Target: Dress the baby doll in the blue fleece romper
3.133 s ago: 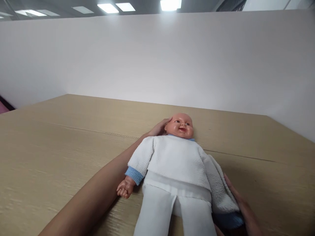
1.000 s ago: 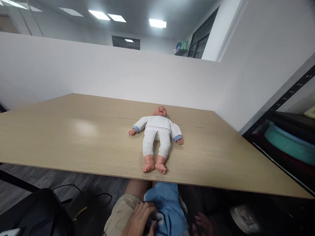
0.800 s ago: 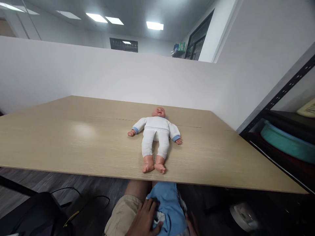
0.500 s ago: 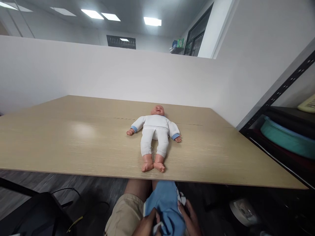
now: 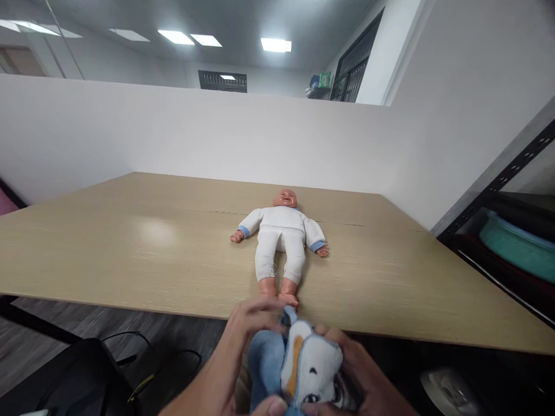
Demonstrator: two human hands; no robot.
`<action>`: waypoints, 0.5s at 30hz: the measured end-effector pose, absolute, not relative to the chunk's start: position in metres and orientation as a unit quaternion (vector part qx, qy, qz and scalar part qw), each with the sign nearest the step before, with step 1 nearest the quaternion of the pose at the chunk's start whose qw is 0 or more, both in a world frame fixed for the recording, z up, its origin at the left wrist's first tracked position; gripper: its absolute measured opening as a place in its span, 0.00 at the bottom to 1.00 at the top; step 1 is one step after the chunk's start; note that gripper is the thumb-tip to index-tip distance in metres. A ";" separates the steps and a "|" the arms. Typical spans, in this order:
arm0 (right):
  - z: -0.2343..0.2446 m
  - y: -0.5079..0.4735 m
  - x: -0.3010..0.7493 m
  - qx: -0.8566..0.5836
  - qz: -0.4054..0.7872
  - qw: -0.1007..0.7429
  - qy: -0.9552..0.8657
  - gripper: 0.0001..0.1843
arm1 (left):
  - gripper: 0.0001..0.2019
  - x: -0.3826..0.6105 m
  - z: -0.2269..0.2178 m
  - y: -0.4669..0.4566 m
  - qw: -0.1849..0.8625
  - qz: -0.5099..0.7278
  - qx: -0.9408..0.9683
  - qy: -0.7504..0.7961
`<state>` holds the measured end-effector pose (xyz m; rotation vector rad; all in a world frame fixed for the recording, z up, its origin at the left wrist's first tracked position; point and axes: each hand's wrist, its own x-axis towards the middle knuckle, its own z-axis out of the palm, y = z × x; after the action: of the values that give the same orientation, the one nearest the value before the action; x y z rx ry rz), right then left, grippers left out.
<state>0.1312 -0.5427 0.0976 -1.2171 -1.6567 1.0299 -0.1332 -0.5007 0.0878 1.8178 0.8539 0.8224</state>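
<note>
A soft blue cloth garment (image 5: 266,361) with a white-and-orange cartoon face on it is bunched up at the table's front edge. My left hand (image 5: 249,332) wraps round its left side, the fingers at its top blurred by motion and the thumb low in front. From the right, my right hand (image 5: 358,364) grips the patterned side, its thumb pressed on the front. Just beyond the cloth lies a baby doll (image 5: 281,231) on its back, in a white suit with blue cuffs. My left fingers partly cover the doll's bare feet.
The doll lies on a wide wooden table (image 5: 173,260) with a white partition (image 5: 217,136) behind it. At right stands a black metal shelf (image 5: 520,162) holding a teal basin (image 5: 515,245). Dark equipment (image 5: 73,370) and cables are on the floor at lower left.
Both hands have raised the blue garment from my lap to the table's front edge, near the doll's feet. Its cartoon side now shows. The view has shifted slightly; the doll lies as before.
</note>
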 end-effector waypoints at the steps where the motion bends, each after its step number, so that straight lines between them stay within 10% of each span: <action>1: 0.119 -0.532 0.131 -0.471 0.387 0.411 -0.678 0.27 | 0.36 -0.129 0.106 -0.485 0.469 0.350 0.753 0.300; 9: 0.230 -0.428 0.141 -0.312 0.270 0.479 -0.775 0.15 | 0.09 -0.105 0.211 -0.363 0.472 0.370 0.799 0.042; 15: 0.241 -0.361 0.165 -0.252 0.238 0.470 -0.812 0.15 | 0.08 -0.097 0.240 -0.314 0.408 0.435 0.802 0.000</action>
<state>0.1651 -0.3611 0.2407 -0.6174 -1.9895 0.5835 -0.0975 -0.3136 0.2398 2.0222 0.0006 1.0963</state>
